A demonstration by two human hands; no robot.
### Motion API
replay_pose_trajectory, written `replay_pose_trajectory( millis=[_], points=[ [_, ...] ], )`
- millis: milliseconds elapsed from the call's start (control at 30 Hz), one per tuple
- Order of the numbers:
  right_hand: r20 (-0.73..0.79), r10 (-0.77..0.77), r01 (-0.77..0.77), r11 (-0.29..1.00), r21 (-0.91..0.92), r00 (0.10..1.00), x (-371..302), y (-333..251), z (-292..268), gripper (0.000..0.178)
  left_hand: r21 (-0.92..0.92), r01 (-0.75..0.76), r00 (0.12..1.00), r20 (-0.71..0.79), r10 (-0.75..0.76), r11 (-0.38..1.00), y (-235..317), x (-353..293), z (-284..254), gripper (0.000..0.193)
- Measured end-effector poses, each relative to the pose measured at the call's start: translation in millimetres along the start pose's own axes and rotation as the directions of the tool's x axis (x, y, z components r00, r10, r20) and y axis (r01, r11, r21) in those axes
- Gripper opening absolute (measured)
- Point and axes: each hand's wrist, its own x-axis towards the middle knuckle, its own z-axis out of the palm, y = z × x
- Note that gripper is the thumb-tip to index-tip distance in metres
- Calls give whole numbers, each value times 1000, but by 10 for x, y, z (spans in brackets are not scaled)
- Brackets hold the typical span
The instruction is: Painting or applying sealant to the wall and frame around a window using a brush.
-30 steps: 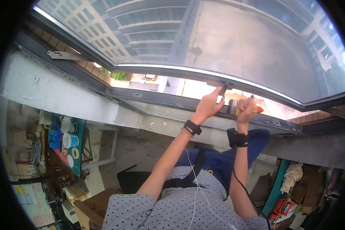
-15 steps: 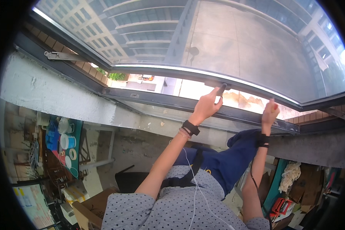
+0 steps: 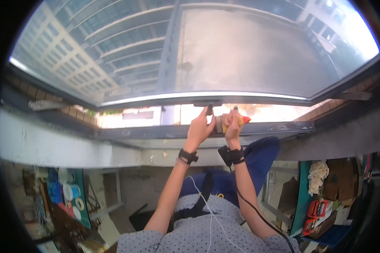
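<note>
The tilted-out window sash [image 3: 249, 50] lies across the upper view, its lower edge held away from the dark frame [image 3: 156, 131]. My left hand [image 3: 198, 131] is closed around the window handle [image 3: 209, 109] on the sash's lower rail. Close beside it, my right hand [image 3: 232, 131] grips a small yellow object with a pointed red tip [image 3: 245, 119]. The object's other end, greyish and ribbed-looking, points toward my left hand over the gap. Blur and my fingers hide what kind of thing it is.
A metal stay arm [image 3: 44, 105] braces the sash at the left, another [image 3: 356, 96] at the right. The white sill wall [image 3: 67, 141] runs below. Behind are cluttered green-topped tables; one bears a white tub [image 3: 71, 192], the other red tools [image 3: 316, 208]. A black cable [image 3: 257, 208] trails along my right arm.
My right hand has moved left from the frame's right part to beside my left hand, bringing the yellow and red object into sight. My left hand stays on the handle. The whole view has turned.
</note>
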Motion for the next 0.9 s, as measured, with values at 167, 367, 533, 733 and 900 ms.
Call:
replay_pose_trajectory(
  millis=[167,367,533,733,900],
  points=[
    [-40,-57,53,994,-92,998,170,-250,-594,41,-12,-1,997,-83,0,1000,-103,-71,-34,26],
    [-137,-262,122,771,-624,955,467,-840,-1188,43,-81,-29,997,-75,23,996,9,-86,-46,16],
    [69,-380,228,394,-890,923,394,-889,-1031,42,-92,-8,998,-70,2,996,-20,-98,-90,12],
    [252,-117,277,356,-892,961,148,-448,-510,18,-101,-16,998,-70,9,995,-13,-111,-78,12],
    [207,-134,240,707,-665,969,-23,-118,90,32,-66,14,1000,-26,-16,998,2,-78,-36,19]
  ],
)
